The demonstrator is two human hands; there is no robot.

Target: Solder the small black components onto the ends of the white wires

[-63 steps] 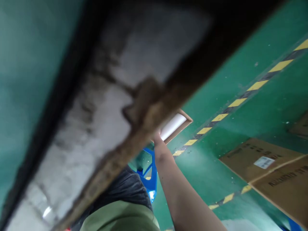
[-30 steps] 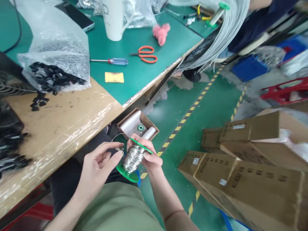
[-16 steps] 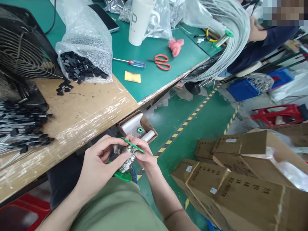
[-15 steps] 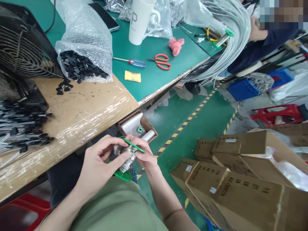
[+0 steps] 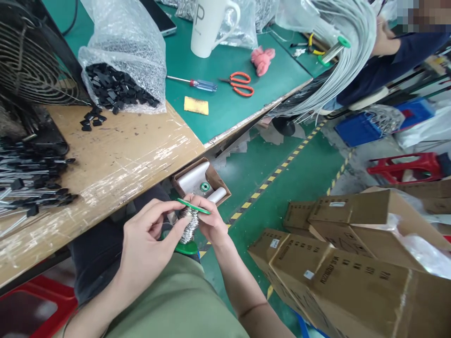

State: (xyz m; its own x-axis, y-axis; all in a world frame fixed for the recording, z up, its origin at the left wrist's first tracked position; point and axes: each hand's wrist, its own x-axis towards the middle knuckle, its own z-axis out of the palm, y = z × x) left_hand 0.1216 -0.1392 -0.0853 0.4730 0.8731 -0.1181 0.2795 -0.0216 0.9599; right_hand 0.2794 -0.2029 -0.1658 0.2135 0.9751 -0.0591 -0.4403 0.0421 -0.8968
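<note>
Between my two hands, above my lap, is a spool of silvery wire with green end discs, tilted a little. My left hand is closed on its left side, thumb lying against the wound wire and index finger at the upper disc. Gripping the upper disc from the right is my right hand, with its fingers curled round the rim. Part of the windings and most of the lower disc are hidden by my hands. Just beyond them stands an open cardboard box holding white rolls and a small green-rimmed spool.
On the bench are a black fan, a bag of black connectors, a screwdriver, orange-handled scissors, a yellow sponge and a white mug. Large cartons stand at right. A co-worker's sleeve shows behind coiled cable.
The spool has turned slightly more upright in my hands, and its upper disc has shifted a little left and up. Both hands keep their hold. The camera view has shifted slightly.
</note>
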